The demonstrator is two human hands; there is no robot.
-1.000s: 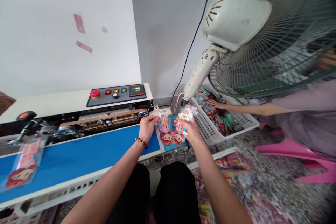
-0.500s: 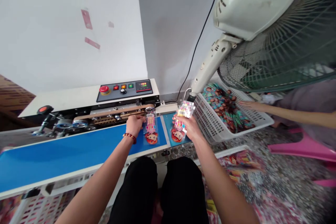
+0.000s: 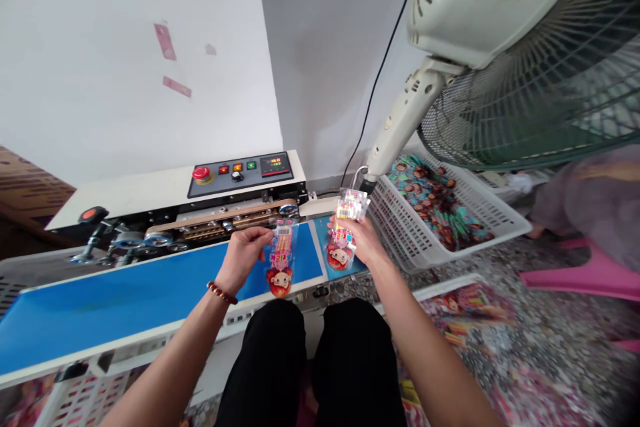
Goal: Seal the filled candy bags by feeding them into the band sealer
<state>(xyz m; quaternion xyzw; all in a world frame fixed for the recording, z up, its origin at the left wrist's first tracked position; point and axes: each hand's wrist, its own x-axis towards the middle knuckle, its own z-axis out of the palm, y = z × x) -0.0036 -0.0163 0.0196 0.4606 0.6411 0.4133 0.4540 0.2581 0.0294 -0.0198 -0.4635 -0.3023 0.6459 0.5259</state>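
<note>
My left hand (image 3: 245, 255), with a beaded bracelet at the wrist, pinches the upper left edge of a clear packet (image 3: 281, 259) with thin sticks and a red-haired cartoon face. The packet hangs tilted over the blue conveyor belt (image 3: 150, 287), its lower end over the front rail. My right hand (image 3: 363, 239) is closed round a small stack of similar packets (image 3: 341, 255) at the belt's right end. Their clear upper ends stick up past my fingers, and I cannot tell how many there are.
Behind the belt stands a sealing machine with a control panel (image 3: 240, 173). A fan (image 3: 450, 60) leans in at the right above a white basket (image 3: 400, 233) of green-and-brown packets. A pink stool (image 3: 580, 273) and more packets (image 3: 475, 307) lie beyond my right arm.
My left hand has moved left and nearer to me, and the packet has come with it, tilting. My right hand stays nearly still. The other person's arm has left the basket.
</note>
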